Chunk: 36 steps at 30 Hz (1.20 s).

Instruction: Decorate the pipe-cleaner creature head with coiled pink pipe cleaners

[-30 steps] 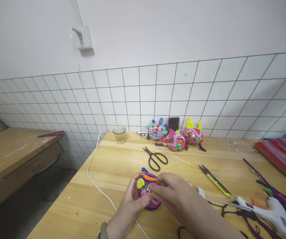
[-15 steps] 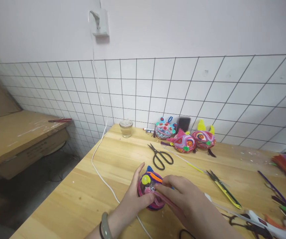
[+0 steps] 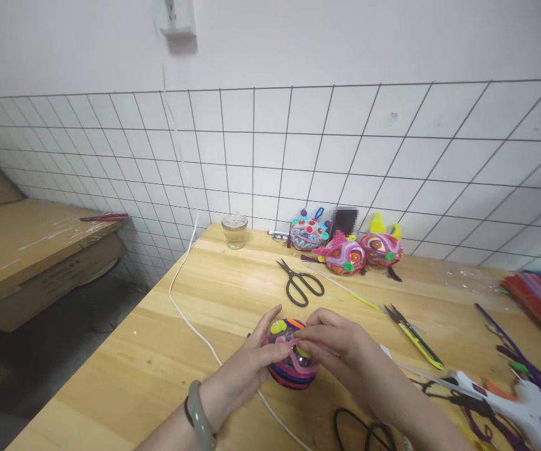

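Observation:
My left hand (image 3: 246,368) is wrapped around the left side of a round ornament (image 3: 293,379), its thumb pressed on the top. Pink, purple and blue fuzzy strips cover the lower part, and dark shiny surface shows above beside a yellow disc (image 3: 278,326). A pink fuzzy strip (image 3: 299,363) curves over that surface. My right hand (image 3: 345,347) is closed in a pinch at the strip's upper end, fingertips against the ornament. Black-handled scissors (image 3: 304,290) lie beyond both hands. Yellow-and-black thread snips (image 3: 414,337) rest to the right.
Three finished-looking fuzzy ornaments (image 3: 345,255) stand by the tiled wall, near a glass cup (image 3: 235,232). At the right lie a white glue gun (image 3: 528,410) and a pile of red fuzzy stems (image 3: 540,307). A white cable (image 3: 199,331) crosses the wooden table (image 3: 124,376).
The ornament has been turned in my hands, so its blue pointed piece no longer shows at the top. My right fingers have come closer to my left thumb. The view has tipped down slightly.

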Each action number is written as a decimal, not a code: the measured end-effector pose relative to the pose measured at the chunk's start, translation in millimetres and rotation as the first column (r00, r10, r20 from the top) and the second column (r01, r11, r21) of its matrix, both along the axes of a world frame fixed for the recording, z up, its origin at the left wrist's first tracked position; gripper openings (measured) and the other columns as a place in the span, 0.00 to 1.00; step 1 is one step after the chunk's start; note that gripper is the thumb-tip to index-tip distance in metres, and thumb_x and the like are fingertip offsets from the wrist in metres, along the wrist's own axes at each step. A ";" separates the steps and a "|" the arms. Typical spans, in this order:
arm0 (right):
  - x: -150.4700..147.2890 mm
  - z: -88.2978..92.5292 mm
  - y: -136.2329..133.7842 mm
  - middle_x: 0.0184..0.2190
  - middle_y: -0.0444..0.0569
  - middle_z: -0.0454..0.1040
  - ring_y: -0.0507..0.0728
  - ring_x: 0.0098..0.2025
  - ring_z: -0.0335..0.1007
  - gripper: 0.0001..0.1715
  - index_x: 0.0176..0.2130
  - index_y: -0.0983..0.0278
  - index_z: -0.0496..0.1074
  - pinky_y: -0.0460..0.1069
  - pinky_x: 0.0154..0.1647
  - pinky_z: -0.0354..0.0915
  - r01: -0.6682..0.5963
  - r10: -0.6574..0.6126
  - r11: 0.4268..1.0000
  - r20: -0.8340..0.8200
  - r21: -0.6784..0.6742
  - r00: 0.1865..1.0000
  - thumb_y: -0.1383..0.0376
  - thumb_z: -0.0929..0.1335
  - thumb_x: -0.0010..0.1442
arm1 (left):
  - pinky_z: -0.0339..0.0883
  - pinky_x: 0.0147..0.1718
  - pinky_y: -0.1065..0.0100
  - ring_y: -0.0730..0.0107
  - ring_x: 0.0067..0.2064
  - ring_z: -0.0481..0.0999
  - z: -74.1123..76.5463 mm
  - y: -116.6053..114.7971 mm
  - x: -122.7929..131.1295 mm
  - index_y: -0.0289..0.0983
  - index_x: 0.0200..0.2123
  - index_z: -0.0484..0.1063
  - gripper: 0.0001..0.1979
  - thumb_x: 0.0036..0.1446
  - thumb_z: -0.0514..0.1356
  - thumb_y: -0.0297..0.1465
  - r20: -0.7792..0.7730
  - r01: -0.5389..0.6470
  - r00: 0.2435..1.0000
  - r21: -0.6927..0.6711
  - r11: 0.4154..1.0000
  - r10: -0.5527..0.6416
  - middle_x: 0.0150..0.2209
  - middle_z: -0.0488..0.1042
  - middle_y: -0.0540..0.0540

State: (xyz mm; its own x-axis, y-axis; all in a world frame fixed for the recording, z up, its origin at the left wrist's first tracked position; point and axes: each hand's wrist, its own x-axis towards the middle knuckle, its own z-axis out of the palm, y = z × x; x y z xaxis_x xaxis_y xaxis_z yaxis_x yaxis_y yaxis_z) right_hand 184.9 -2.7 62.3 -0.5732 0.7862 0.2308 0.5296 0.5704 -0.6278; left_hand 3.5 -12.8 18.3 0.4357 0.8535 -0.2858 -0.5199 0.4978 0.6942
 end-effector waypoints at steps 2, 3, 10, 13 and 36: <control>2.4 0.4 1.1 0.31 0.48 0.70 0.52 0.33 0.68 0.10 0.37 0.61 0.77 0.45 0.33 0.63 -0.001 -0.006 0.997 -0.081 -0.082 0.997 0.67 0.65 0.62 | 0.59 0.47 0.62 0.62 0.46 0.73 -0.8 0.7 -0.8 0.39 0.62 0.47 0.45 0.45 0.67 0.29 0.029 0.028 0.999 0.000 1.000 -0.028 0.48 0.73 0.41; 3.3 0.3 1.7 0.31 0.47 0.70 0.52 0.34 0.68 0.09 0.37 0.61 0.77 0.45 0.34 0.63 -0.002 -0.011 0.994 -0.116 -0.111 0.993 0.67 0.66 0.61 | 0.59 0.47 0.62 0.62 0.46 0.74 -0.8 1.0 -0.9 0.39 0.62 0.47 0.43 0.47 0.66 0.30 0.037 0.035 0.999 -0.002 0.999 -0.035 0.49 0.73 0.40; 9.7 -6.3 8.5 0.30 0.48 0.70 0.53 0.33 0.68 0.11 0.36 0.63 0.78 0.47 0.34 0.64 -0.021 -0.031 0.961 -0.183 -0.275 0.983 0.63 0.66 0.61 | 0.60 0.45 0.64 0.64 0.45 0.74 -0.9 1.9 0.8 0.39 0.62 0.48 0.40 0.49 0.64 0.27 0.009 0.046 0.999 0.001 0.999 -0.046 0.50 0.73 0.41; 12.0 -11.0 11.2 0.30 0.47 0.70 0.53 0.32 0.68 0.13 0.35 0.63 0.78 0.47 0.34 0.65 -0.049 -0.014 0.950 -0.200 -0.310 0.980 0.60 0.65 0.62 | 0.61 0.44 0.65 0.67 0.42 0.74 -3.7 2.9 0.9 0.39 0.62 0.49 0.39 0.50 0.64 0.26 -0.032 0.048 0.998 0.009 0.999 -0.048 0.48 0.74 0.42; 6.1 -8.1 4.7 0.30 0.45 0.70 0.52 0.33 0.68 0.09 0.34 0.60 0.78 0.46 0.34 0.63 -0.038 0.016 0.975 -0.102 -0.217 0.995 0.65 0.66 0.61 | 0.61 0.34 0.70 0.70 0.31 0.74 -4.7 4.5 0.8 0.38 0.57 0.61 0.35 0.45 0.66 0.25 -0.113 0.038 0.993 -0.060 0.997 -0.044 0.33 0.77 0.48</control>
